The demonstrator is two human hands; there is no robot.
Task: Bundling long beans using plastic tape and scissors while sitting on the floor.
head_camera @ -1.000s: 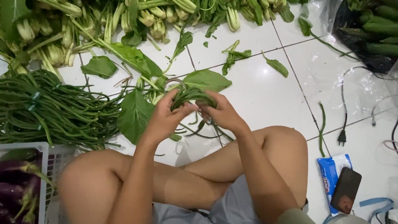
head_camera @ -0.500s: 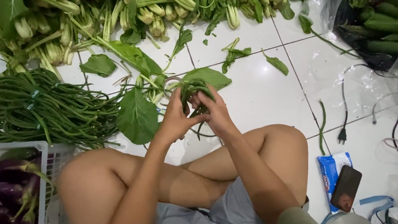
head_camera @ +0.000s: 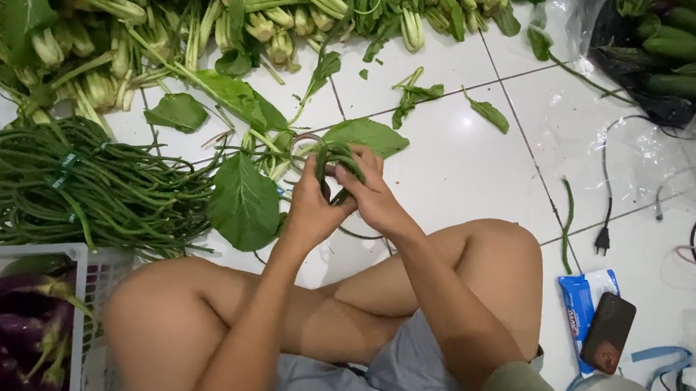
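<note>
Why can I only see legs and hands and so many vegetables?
The camera sits on the person's head and looks down, so you see only their crossed legs and two bare hands. There is no machine here. The left hand and the right hand are together, both holding a small bundle of long beans, bent into a loop. All around lies food on the white tiled floor: a big heap of long beans, leafy greens at the top, purple eggplants in a white basket, and a phone near the knee.
</note>
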